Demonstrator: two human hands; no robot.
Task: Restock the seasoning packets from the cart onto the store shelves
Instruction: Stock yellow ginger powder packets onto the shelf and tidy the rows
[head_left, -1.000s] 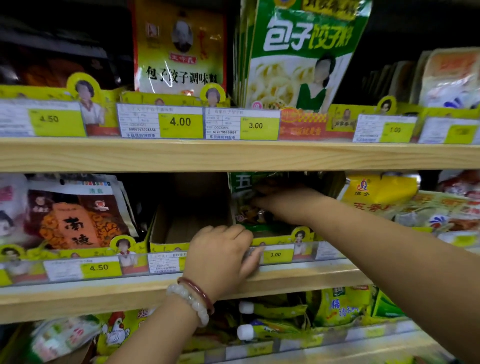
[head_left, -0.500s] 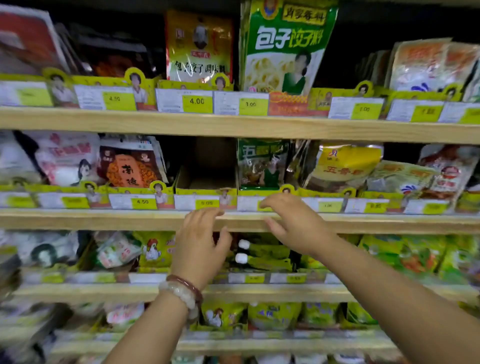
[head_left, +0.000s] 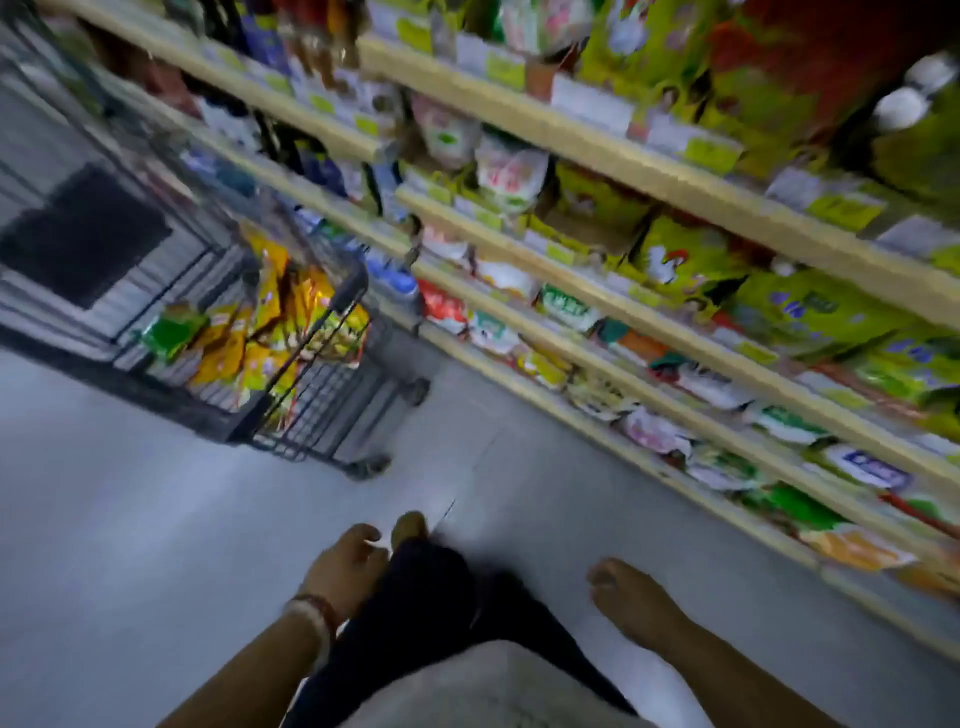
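Blurred, tilted view down a shop aisle. Low in the frame, left hand (head_left: 345, 569) with a pale bead bracelet (head_left: 311, 616) and a thin red band at the wrist, fingers loosely curled, holding nothing, hanging beside the dark trouser leg (head_left: 415, 587). Right hand (head_left: 626, 590) on the other side of the legs, fingers relaxed and slightly bent, also empty, well apart from the shelving. Ahead and to the left, a dark wire shopping cart (head_left: 311, 405) on small wheels, standing on the grey smooth floor (head_left: 130, 519) just beside the end of the shelf run. Inside the cart, a heap of yellow, orange and green seasoning packets (head_left: 260, 332), piled against the wire side. Along the right, pale wooden store shelves (head_left: 649, 332) in several tiers running away diagonally, crowded with green, yellow, white and red packets behind yellow price labels (head_left: 711, 150); print too smeared to read. Behind the cart, a dark rectangular mat (head_left: 78, 234) on the floor. Between the hands and the cart, only open floor; between the hands and the shelves, the lowest shelf edge (head_left: 883, 587) nearest.
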